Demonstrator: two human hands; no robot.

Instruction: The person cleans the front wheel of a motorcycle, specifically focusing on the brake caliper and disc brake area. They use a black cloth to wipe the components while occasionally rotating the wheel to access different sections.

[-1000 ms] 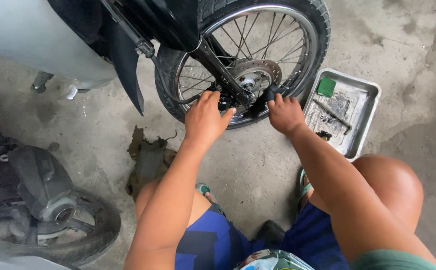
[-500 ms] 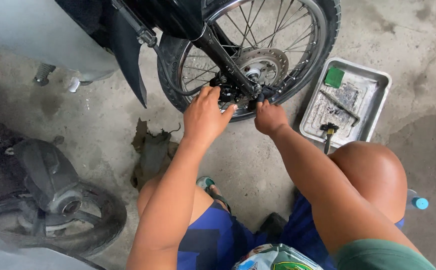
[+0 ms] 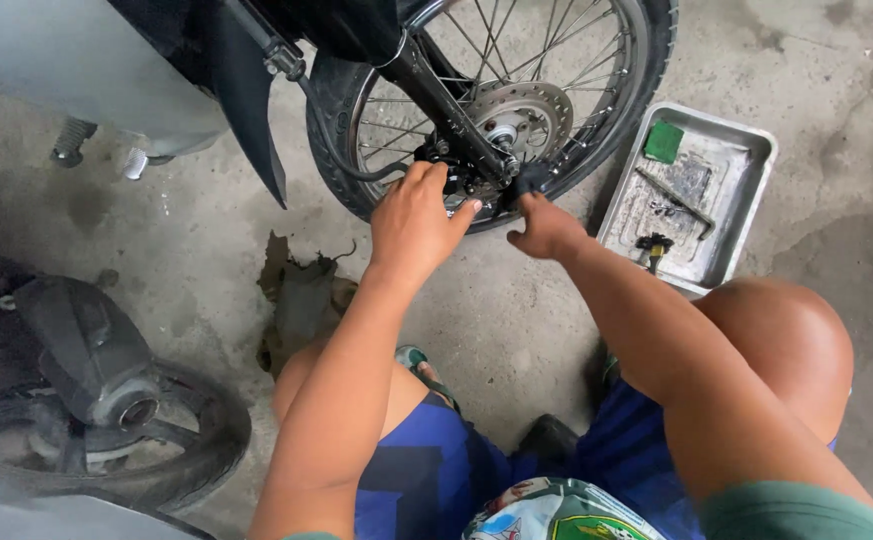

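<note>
A motorcycle's spoked front wheel point(image 3: 596, 60) stands on the concrete floor, with a drilled brake disc point(image 3: 526, 115) at its hub and a black fork leg point(image 3: 436, 90) running down to it. My left hand point(image 3: 418, 222) rests on the black brake caliper point(image 3: 461, 180) at the bottom of the fork, fingers curled around it. My right hand point(image 3: 546, 228) reaches the same spot from the right, fingertips pinching a dark part near the tyre's lower edge. What the fingers hold is too small to tell.
A metal tray point(image 3: 746, 190) lies right of the wheel with a green pad point(image 3: 663, 141), a bar tool and a small screwdriver inside. A dirty rag point(image 3: 301, 300) lies on the floor. Another vehicle's black wheel and exhaust point(image 3: 96, 400) sit at the left.
The view shifted, so the wheel and tray sit slightly higher and further right. My right hand dropped lower along the tyre edge; my left hand stayed on the caliper.
</note>
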